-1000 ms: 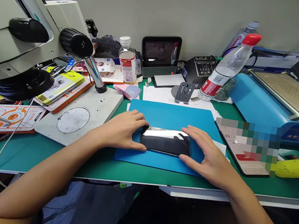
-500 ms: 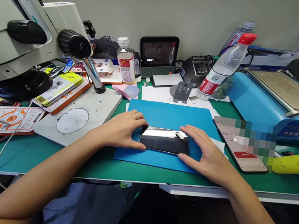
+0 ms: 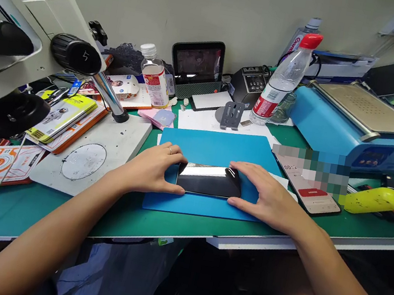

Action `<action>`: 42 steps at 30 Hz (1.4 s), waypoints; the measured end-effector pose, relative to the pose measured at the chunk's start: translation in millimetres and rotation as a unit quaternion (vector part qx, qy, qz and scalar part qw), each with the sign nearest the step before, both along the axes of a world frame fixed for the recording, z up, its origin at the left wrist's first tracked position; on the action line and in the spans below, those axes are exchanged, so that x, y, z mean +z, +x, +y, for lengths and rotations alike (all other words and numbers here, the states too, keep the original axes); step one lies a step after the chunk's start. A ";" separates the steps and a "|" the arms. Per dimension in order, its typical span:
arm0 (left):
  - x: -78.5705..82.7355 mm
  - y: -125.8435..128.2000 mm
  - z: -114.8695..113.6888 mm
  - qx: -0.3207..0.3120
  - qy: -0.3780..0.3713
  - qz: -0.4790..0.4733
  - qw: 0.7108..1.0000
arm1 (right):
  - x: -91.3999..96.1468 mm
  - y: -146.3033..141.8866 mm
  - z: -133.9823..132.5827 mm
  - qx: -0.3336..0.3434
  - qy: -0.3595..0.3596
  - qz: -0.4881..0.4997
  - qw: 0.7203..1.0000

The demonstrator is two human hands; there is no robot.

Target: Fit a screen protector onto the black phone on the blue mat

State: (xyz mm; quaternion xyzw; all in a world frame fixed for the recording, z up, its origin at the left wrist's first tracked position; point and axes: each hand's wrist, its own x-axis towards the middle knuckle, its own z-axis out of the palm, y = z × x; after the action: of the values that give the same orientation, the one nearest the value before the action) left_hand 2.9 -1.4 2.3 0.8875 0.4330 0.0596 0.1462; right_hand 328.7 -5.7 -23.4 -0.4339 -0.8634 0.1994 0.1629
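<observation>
A dark smartphone [image 3: 209, 184] lies lengthwise across a blue mat [image 3: 216, 145], its glossy screen facing up with a bright reflection along the far edge. My left hand [image 3: 157, 168] grips its left end, thumb at the near edge and fingers at the far edge. At the right end my right hand [image 3: 264, 194] holds it the same way, thumb and fingers on opposite long edges. The middle of the screen shows between the hands.
To the left stands a microscope [image 3: 72, 53] on a pale base [image 3: 125, 145]. A second phone [image 3: 312, 192] and a yellow bottle [image 3: 380, 201] lie right, before a blue heating machine [image 3: 329, 122]. Behind are a grey phone stand [image 3: 231, 115] and a red-capped bottle [image 3: 281, 83].
The whole view has shifted, so the bench appears slightly farther left. Both hands keep their hold on the smartphone, which stays on the mat.
</observation>
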 end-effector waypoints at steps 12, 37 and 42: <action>-2.3 -0.3 -0.9 0.004 -0.002 0.008 1.000 | 0.3 6.9 -4.3 -0.013 -0.047 0.042 0.998; -3.6 -3.9 1.5 -0.006 0.000 -0.011 1.000 | -1.6 5.8 0.4 -0.030 -0.067 0.029 0.997; -3.4 -3.0 0.8 -0.009 0.009 -0.007 1.000 | -1.0 5.9 0.1 -0.033 -0.063 0.023 0.997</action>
State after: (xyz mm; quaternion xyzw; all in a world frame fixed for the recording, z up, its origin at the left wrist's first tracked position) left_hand -0.2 -0.6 -1.2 0.8920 0.4238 0.0682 0.1420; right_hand 334.6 -5.6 -24.4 -0.4666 -0.8304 0.2581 0.1614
